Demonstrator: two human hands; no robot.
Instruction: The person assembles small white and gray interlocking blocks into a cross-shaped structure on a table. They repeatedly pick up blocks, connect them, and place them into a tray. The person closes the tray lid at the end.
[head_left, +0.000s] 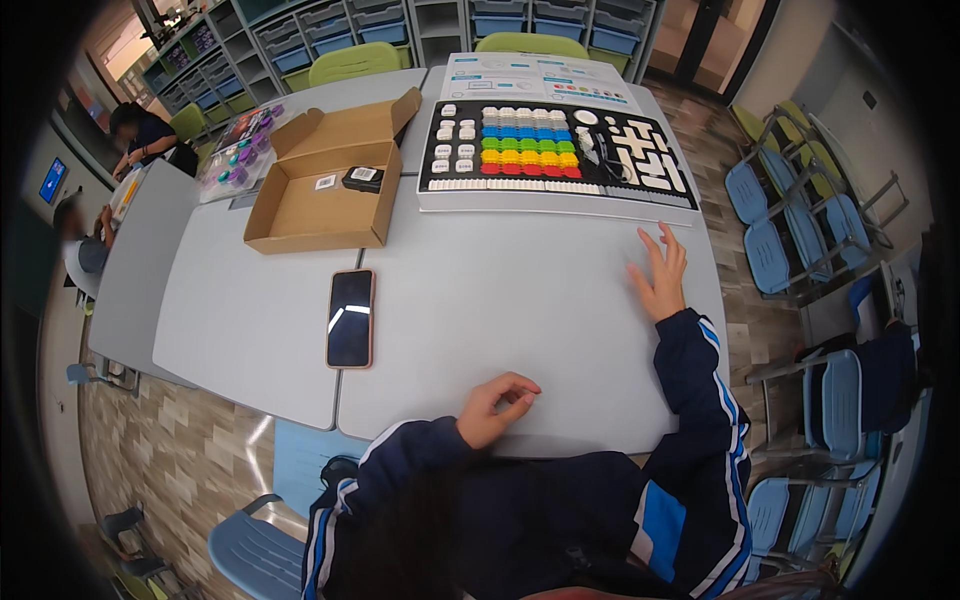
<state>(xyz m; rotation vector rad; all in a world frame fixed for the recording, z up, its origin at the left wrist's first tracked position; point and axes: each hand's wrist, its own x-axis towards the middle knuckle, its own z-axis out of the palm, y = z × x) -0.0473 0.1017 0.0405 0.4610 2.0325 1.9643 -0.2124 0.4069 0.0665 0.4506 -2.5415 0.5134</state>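
My right hand (662,275) is above the table's right side, just short of the kit box (560,205); its fingers are spread and nothing is in them. Near the front edge of the table, my left hand (492,408) is loosely closed, thumb and forefinger close together, with no object showing in it. In the kit box's black foam sit rows of coloured blocks (530,145), white blocks (465,150) and several white connector pieces (645,155). A dark-screened phone (350,318) lies flat to the left of my hands.
An open cardboard box (262,222) with a small black item (363,178) inside stands left of the kit. Printed sheets (540,75) lie behind it. Stacked blue chairs (770,255) are on the right. Two people (148,140) sit at the far left.
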